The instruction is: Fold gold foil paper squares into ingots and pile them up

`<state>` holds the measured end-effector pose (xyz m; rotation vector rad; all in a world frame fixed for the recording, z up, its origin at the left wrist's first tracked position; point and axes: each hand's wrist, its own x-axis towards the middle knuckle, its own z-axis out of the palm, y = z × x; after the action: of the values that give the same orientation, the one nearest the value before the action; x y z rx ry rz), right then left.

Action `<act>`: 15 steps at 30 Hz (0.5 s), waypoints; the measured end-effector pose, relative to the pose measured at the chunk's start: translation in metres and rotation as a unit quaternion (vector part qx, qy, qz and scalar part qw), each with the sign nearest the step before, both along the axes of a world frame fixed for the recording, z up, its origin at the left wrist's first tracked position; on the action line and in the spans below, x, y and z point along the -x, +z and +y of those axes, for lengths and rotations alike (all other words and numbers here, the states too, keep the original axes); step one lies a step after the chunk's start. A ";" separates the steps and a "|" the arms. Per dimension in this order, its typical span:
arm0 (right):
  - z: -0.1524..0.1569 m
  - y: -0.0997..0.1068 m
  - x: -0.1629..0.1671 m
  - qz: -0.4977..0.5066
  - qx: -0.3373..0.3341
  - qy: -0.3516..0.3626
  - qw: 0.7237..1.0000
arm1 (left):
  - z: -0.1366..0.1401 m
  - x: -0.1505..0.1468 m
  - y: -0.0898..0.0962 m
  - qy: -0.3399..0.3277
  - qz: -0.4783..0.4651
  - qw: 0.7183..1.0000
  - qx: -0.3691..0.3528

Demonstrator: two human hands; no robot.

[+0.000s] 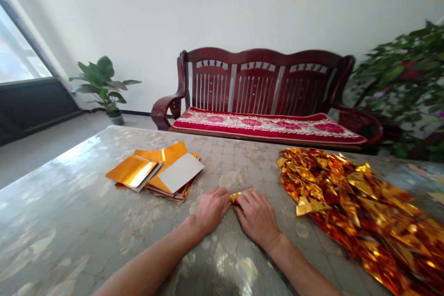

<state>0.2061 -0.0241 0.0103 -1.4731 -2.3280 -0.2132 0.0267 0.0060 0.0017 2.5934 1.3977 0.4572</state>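
Observation:
Close together near the middle of the table, my left hand (212, 209) and my right hand (257, 215) both hold one sheet of gold foil paper (239, 194). A narrow gold strip and a pale edge of the sheet show between and beyond the fingers; the rest is covered by the hands. Fingers of both hands are closed on it, low against the tabletop. To the left lies a loose stack of flat gold foil sheets (132, 170), one with its grey-white back (182, 172) up. On the right spreads a large heap of folded gold foil pieces (350, 199).
The table (86, 222) has a glossy, flower-patterned cover. Beyond its far edge stands a dark red wooden bench (256, 85) with a red floral seat cover (267, 125). Potted plants stand at left (104, 83) and right (398, 83). Clear plastic (416, 176) lies at the table's right.

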 end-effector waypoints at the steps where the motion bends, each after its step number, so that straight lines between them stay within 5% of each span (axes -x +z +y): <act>1: 0.002 0.000 0.000 0.007 0.004 0.000 1.000 | -0.001 0.001 0.001 0.003 -0.007 1.000 0.009; 15: 0.014 -0.001 0.006 0.074 0.038 -0.049 0.995 | 0.008 0.019 0.003 0.037 -0.081 0.993 0.074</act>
<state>0.2006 -0.0099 0.0092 -1.5837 -2.1716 -0.0410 0.0081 0.0143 0.0044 2.3374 1.4193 0.5391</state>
